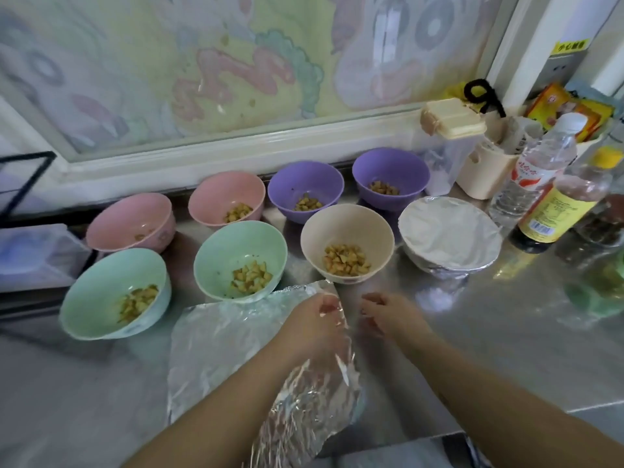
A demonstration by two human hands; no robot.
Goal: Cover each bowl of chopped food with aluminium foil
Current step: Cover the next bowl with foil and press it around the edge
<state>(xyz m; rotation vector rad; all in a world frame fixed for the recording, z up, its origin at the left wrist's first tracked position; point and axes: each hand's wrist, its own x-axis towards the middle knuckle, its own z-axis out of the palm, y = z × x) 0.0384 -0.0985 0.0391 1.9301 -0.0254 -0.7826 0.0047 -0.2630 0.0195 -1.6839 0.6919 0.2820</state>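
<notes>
Two bare hands show, the left hand [314,319] and the right hand [388,312], each on a bare forearm. The left forearm [216,410] and the right forearm [506,393] are uncovered from the wrist to the near edge of the view, smooth and slender, widening toward the near side. The fingertips are blurred, so the nails cannot be made out. A pale grey strip [398,456] at the near edge, between the arms, may be clothing; it is too unclear to tell.
</notes>
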